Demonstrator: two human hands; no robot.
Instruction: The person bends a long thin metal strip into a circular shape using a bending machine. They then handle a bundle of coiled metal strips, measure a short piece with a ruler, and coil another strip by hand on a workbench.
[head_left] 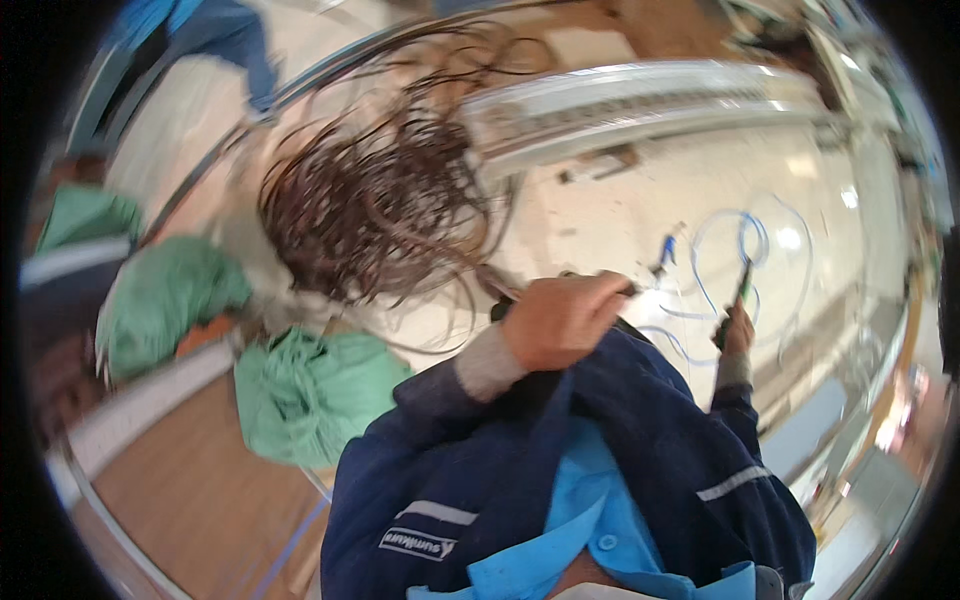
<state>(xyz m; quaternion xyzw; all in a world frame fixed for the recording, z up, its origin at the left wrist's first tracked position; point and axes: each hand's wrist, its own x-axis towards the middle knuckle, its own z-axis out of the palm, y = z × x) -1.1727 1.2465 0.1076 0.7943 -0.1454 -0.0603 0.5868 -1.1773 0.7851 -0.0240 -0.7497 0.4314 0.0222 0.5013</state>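
Your left hand (562, 322) is curled closed, contents unclear, dark cables (375, 205) heaped left of it; your right hand (738, 333) grips a green-and-black tool (746, 280), blue tubing (741, 236) ahead.

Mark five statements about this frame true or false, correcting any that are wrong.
1. The right hand holds a slim, dark and green object. True.
2. The large cable tangle is bright yellow. False: it is dark brown.
3. Green cloth bundles sit to the person's left. True.
4. The left hand touches the right hand. False: they are apart.
5. Thin blue loops lie near the right hand. True.
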